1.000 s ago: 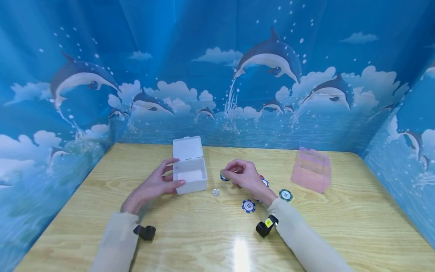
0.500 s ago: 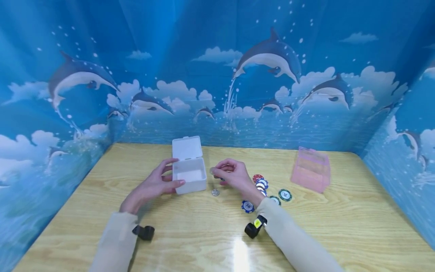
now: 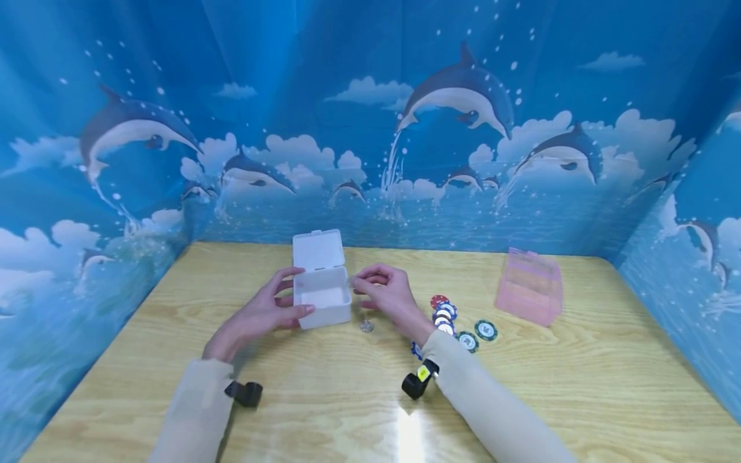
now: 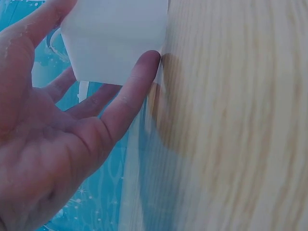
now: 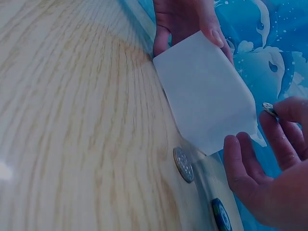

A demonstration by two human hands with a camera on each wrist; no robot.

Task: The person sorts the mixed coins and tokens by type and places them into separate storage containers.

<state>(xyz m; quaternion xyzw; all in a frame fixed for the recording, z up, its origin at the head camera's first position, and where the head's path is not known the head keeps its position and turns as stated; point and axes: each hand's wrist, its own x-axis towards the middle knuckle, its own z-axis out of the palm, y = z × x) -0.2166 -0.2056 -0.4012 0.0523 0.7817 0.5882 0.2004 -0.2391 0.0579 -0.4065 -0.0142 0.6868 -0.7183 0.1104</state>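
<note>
Cream cloth of your left sleeve (image 3: 193, 405) comes in from eight o'clock, reading the dial from the middle of the white box (image 3: 322, 316), with a small black device (image 3: 246, 393) near its cuff. At nine, your left hand (image 3: 263, 315) grips the box, thumb on the front wall and spread fingers around the side toward the back, clamped on its left end. The box stands on the wood-grain table (image 3: 324, 411), its lid (image 3: 318, 249) folded back at twelve. At two o'clock, just beside the right rim and outside the box, you pinch a silvery coin (image 5: 268, 109) between thumb and finger; I cannot tell whether it touches the rim. A second coin (image 3: 366, 326) lies on the table at four, near the box. Your right hand (image 3: 384, 296) keeps its remaining fingers bent, away from the pinched coin; by the right wrist view, a blue-edged chip (image 5: 221, 215) lies near the second coin. Farther out, a blue chip (image 3: 415, 350) at four is partly hidden by your right sleeve (image 3: 480, 392). About three, a red chip (image 3: 439, 301) heads an overlapping row of chips (image 3: 446, 312), then two green chips (image 3: 485, 330) at half past three. Well apart at three stands a pink translucent box (image 3: 529, 289).
</note>
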